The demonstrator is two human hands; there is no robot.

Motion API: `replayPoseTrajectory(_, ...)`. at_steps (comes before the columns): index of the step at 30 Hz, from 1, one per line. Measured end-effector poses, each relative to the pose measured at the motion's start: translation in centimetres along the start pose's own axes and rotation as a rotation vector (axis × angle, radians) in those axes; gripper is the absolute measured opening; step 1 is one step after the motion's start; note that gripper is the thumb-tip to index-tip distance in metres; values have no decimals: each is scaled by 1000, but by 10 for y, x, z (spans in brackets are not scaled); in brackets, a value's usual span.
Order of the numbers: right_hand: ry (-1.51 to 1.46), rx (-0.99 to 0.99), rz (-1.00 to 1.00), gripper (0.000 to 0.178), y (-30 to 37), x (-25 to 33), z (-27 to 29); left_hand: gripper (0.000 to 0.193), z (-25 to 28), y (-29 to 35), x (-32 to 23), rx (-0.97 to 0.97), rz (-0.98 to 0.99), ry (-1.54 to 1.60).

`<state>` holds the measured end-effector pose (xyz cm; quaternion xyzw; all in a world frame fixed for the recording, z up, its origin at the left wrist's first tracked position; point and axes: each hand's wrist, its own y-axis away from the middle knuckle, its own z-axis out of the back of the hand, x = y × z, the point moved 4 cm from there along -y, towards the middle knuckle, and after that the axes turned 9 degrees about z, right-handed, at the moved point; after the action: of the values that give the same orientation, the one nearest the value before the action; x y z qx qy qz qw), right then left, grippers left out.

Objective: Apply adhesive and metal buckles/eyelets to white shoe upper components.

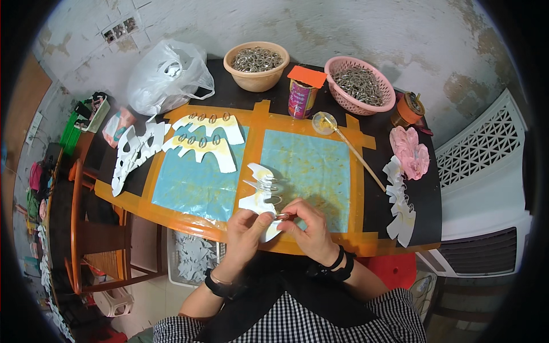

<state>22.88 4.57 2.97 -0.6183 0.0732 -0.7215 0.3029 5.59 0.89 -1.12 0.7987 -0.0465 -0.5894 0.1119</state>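
My left hand (246, 233) is closed on a white, scalloped cut-out strip (251, 202) stained yellow along one edge, near the table's front. Several metal rings stick out from the strip's right side. At its lower part, my right hand (310, 226) pinches a metal ring (283, 216) against the strip's edge; the fingers partly hide the contact. Beyond, to the left, two similar strips (224, 162) lie on blue sheeting, with metal rings along their yellowed parts. Another blue sheet (306, 166), smeared yellow, lies beyond my right hand.
At the back stand an orange bowl (260, 84) and a pink basket (366, 107) of metal rings, with a purple can (301, 100) between them. A wooden stick (363, 162) leans from a small round dish (323, 123). More white cut-outs (402, 228) lie right.
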Motion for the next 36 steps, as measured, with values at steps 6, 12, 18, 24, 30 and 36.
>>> replayPoseTrajectory(6,29,127,33,15,0,7,-1,22,-5,8,-4,38,24,216)
replayPoseTrajectory(12,231,118,466,22,-6,12,3,26,-7,13,-10,205,196,383)
replayPoseTrajectory(18,-634,172,-136,49,21,-44,9,22,1,7,-31,197,-276,-303)
replayPoseTrajectory(24,-705,112,-491,48,5,-24,0,27,5,7,-27,200,-399,-488)
replayPoseTrajectory(30,-645,82,-504,20,4,-18,-8,27,15,2,-11,192,-218,-542)
replayPoseTrajectory(36,-55,19,-82,13,-5,4,-6,47,13,3,-21,277,-149,-496)
